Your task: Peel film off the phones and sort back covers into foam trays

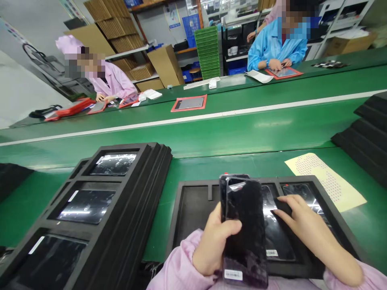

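My left hand (213,241) is wrapped round two overlapping dark phones (246,245), with its thumb across the front one. A white barcode label sits at the lower end of that front phone. Beneath them lies a black foam tray (173,225) with recessed slots. Over the tray, my right hand (311,227) has thumb and forefinger apart, with nothing held between them. Its fingertips are near the long edge of a phone (281,237) lying in a middle slot. Another phone (298,190) rests in the right slot, partly hidden by that hand.
At left stands a stack of black foam trays (121,213) holding phones. A dotted yellow sheet (329,181) lies right of my tray, near more black foam (371,137). A green conveyor (145,119) carries a red-edged pad (204,104). Co-workers (111,78) (263,48) sit beyond.
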Available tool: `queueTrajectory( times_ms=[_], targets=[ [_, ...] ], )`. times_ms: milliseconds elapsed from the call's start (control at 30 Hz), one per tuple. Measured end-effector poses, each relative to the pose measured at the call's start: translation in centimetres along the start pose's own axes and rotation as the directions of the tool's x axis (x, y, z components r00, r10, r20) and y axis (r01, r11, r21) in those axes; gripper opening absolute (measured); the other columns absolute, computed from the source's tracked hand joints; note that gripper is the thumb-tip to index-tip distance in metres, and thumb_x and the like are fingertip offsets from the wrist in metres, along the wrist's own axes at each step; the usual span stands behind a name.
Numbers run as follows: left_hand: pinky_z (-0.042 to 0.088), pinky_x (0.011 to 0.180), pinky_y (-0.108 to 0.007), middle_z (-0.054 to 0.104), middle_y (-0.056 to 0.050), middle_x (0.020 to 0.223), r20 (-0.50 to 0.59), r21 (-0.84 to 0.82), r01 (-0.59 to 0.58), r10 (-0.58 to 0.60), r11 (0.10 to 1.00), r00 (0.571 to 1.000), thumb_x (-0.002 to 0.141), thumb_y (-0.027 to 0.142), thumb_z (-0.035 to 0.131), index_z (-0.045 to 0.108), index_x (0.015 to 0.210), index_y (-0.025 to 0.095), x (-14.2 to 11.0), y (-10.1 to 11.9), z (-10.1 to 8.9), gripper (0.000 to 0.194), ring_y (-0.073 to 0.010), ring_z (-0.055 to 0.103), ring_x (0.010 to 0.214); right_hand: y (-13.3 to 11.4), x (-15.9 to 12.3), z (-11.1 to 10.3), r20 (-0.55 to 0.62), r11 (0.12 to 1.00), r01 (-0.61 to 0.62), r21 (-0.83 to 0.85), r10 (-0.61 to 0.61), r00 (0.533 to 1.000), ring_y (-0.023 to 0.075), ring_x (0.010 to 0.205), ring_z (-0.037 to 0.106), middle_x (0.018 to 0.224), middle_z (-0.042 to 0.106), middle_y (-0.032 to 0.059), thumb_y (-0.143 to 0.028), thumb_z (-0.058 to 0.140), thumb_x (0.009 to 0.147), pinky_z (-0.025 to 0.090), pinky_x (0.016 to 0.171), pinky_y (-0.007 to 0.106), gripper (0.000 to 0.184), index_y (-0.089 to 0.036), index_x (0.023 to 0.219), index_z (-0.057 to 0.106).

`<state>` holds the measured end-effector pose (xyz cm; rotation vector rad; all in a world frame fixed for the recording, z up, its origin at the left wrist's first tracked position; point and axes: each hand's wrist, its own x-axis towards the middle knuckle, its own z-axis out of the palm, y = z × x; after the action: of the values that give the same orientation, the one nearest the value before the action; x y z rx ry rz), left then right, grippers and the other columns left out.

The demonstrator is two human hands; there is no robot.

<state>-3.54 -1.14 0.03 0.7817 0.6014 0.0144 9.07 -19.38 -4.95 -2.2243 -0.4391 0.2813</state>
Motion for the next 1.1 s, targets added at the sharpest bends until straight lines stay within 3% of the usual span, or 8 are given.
queueTrajectory(
  times_ms=[67,200,433,567,800,900,1000,1100],
  targets=[
    [0.04,0.062,-0.025,0.062,-0.001,0.074,0.054,0.082,0.014,-0.019,0.997,0.998,0.053,0.014,0.065,0.062,0.089,0.015,-0.2,-0.2,0.7,0.036,-0.0134,0.051,0.064,-1.6,0.6,-0.9,-0.105,0.959,0.273,-0.079,-0.281,0.954,0.0158,0.052,0.056,0.085,0.061,0.006,-0.051,0.053,0.079,0.046,0.046,0.029,0.029,-0.022,0.081,0.06],
    [0.038,0.068,-0.026,0.062,-0.001,0.082,0.194,0.182,-0.022,-0.014,0.983,0.981,0.056,0.014,0.065,0.063,0.097,0.016,-0.5,-0.4,1.5,0.041,-0.0149,0.051,0.073,-6.2,1.7,-3.1,-0.105,0.683,0.705,-0.193,-0.729,0.677,0.0165,0.078,0.061,0.088,0.059,0.0053,-0.033,0.045,0.093,0.05,0.062,0.026,0.016,-0.023,0.095,0.058],
    [0.037,0.073,-0.027,0.062,-0.004,0.094,0.317,0.09,-0.073,0.041,0.993,0.948,0.058,0.019,0.073,0.059,0.11,0.018,-0.9,-0.1,1.7,0.053,-0.0176,0.052,0.081,-8.4,0.7,-3.4,-0.073,0.39,0.863,-0.321,-0.919,0.389,0.0225,0.1,0.054,0.097,0.062,0.0063,-0.011,0.047,0.089,0.044,0.086,0.04,0.017,-0.021,0.081,0.057],
    [0.036,0.069,-0.026,0.062,-0.003,0.089,0.298,0.063,-0.042,0.021,0.997,0.954,0.059,0.019,0.074,0.06,0.105,0.018,-1.0,0.0,1.3,0.048,-0.016,0.052,0.076,-7.5,-1.1,-4.2,0.204,0.22,0.953,-0.208,-0.943,0.262,0.0128,0.093,0.063,0.087,0.07,-0.006,-0.015,0.033,0.095,0.026,0.111,0.034,0.034,-0.026,0.073,0.057],
    [0.036,0.061,-0.024,0.058,-0.001,0.073,0.111,0.06,-0.081,0.074,0.995,0.991,0.063,0.028,0.072,0.062,0.085,0.015,-0.2,0.5,1.7,0.028,-0.013,0.048,0.065,-6.4,-1.9,-5.0,0.383,0.337,0.941,0.039,-0.874,0.297,0.0225,0.107,0.058,0.12,0.059,0.0006,-0.025,0.054,0.087,0.05,0.095,0.034,0.03,-0.028,0.116,0.058],
    [0.035,0.06,-0.024,0.054,0.0,0.063,0.065,-0.043,-0.049,0.052,0.998,0.997,0.063,0.033,0.069,0.06,0.072,0.014,0.6,0.7,2.0,0.023,-0.0126,0.047,0.06,-7.1,-0.9,-4.6,0.419,0.341,0.921,0.186,-0.876,0.24,0.0217,0.111,0.055,0.123,0.056,0.0023,-0.016,0.05,0.087,0.052,0.091,0.03,0.038,-0.028,0.122,0.056],
    [0.037,0.066,-0.026,0.057,-0.001,0.065,0.051,-0.069,-0.041,0.044,0.997,0.998,0.061,0.03,0.066,0.063,0.07,0.013,1.1,0.6,2.2,0.02,-0.0151,0.05,0.066,-8.1,0.5,-4.3,0.373,0.262,0.96,0.1,-0.904,0.208,0.024,0.119,0.049,0.125,0.055,0.0042,-0.012,0.042,0.087,0.05,0.093,0.037,0.036,-0.022,0.115,0.061],
    [0.037,0.062,-0.026,0.057,-0.002,0.065,0.034,-0.092,0.0,0.003,0.996,0.999,0.058,0.029,0.066,0.063,0.072,0.012,1.1,0.5,2.7,0.022,-0.0151,0.049,0.064,-8.4,1.8,-4.2,0.295,0.264,0.958,-0.109,-0.912,0.285,0.0295,0.119,0.047,0.124,0.057,0.0051,-0.021,0.049,0.087,0.047,0.089,0.046,0.02,-0.025,0.095,0.067]
  ],
)
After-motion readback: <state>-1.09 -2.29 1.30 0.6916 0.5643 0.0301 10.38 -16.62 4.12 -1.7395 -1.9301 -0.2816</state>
